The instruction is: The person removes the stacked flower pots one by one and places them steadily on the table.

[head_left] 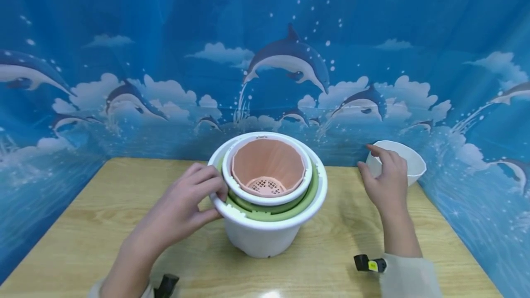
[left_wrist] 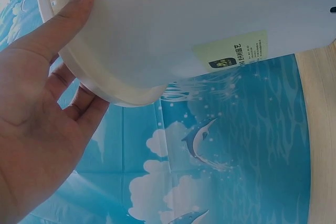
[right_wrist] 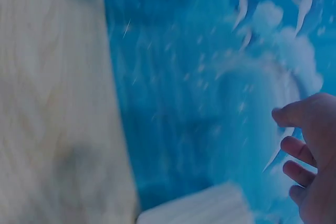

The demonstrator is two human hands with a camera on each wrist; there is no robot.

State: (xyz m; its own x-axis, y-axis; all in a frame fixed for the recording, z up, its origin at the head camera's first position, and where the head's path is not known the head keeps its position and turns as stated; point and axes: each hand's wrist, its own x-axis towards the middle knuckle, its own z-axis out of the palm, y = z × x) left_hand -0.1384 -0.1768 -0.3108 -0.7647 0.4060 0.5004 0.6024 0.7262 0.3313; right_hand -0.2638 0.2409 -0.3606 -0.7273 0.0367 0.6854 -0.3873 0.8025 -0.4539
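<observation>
A nested stack of plastic flower pots stands upright on the table. Its outermost pot is a large white flower pot (head_left: pixel 265 238), which bears a printed label (left_wrist: pixel 231 53) on its side. Inside it sit a green pot (head_left: pixel 273 216), a smaller white pot (head_left: pixel 308 176) and a pink pot (head_left: pixel 269 157) with a perforated bottom. My left hand (head_left: pixel 184 201) pinches the large white pot's rim at its left, thumb outside and fingers over the edge. At the right back, my right hand (head_left: pixel 387 178) hovers by another small white pot (head_left: pixel 414 164), fingers loosely spread; nothing is between them.
The wooden table (head_left: pixel 331 261) ends against a blue dolphin-print curtain (head_left: pixel 265 59) that rises behind and along both sides. The small white pot at the right lies close to the curtain, near the table's back right corner.
</observation>
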